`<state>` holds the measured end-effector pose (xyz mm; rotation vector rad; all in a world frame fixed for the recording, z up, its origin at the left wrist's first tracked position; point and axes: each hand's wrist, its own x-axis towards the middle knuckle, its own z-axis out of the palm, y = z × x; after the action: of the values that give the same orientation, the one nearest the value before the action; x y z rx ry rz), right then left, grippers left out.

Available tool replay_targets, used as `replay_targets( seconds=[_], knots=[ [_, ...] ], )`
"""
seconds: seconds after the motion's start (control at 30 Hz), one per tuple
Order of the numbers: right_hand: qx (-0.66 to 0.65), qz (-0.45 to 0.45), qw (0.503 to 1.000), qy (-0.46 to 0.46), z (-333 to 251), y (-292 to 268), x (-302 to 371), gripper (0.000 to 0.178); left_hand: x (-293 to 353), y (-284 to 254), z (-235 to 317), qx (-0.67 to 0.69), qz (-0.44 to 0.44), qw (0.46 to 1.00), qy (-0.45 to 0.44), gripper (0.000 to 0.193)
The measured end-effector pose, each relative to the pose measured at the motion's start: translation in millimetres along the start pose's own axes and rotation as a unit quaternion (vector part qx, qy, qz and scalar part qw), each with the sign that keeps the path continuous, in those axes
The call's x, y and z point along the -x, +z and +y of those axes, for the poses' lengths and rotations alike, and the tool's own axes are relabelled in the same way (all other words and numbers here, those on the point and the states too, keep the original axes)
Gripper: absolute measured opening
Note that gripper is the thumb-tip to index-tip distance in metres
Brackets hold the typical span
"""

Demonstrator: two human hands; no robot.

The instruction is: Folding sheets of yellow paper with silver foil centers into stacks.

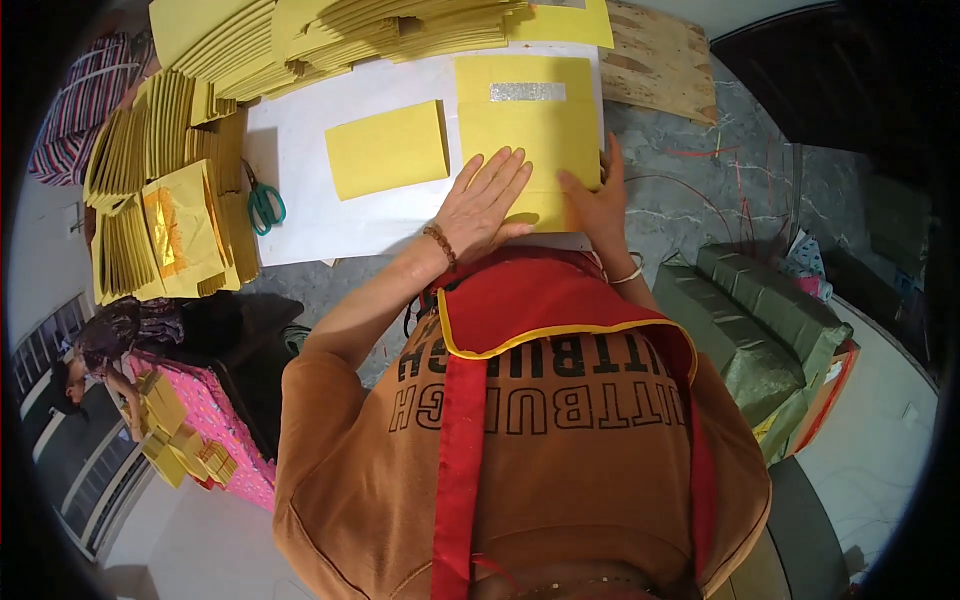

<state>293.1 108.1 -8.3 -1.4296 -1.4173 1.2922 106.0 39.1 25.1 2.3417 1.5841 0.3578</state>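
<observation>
A yellow paper sheet (526, 130) with crease lines and a silvery glitter strip (527, 92) lies flat on the white work surface (290, 215) in front of me. My left hand (485, 203) rests on its lower left part, fingers stretched and palm down. At the sheet's lower right edge is my right hand (602, 200), its thumb over the paper, slightly blurred, and its index finger stretched up beside the edge. The other right fingers are partly hidden. Left of the sheet sits a folded yellow paper piece (388, 150), which neither hand touches.
Stacks of folded yellow paper (165, 125) line the far and left sides. Green-handled scissors (265, 207) lie at the left edge. Dark green wrapped bundles (735, 325) stand at the right. Another person (120, 345) handles yellow pieces by a pink cloth (215, 410) at lower left.
</observation>
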Motion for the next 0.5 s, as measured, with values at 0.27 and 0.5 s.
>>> replay_targets(
  seconds=[0.27,0.5],
  knots=[
    [-0.164,0.008,0.986,0.012,19,-5,10,0.036,-3,2,-3,-0.044,0.039,0.998,0.033,0.054],
    [-0.178,0.027,0.983,0.042,17,-3,9,0.033,-34,-2,14,-0.181,0.076,0.980,0.023,0.046]
  ],
)
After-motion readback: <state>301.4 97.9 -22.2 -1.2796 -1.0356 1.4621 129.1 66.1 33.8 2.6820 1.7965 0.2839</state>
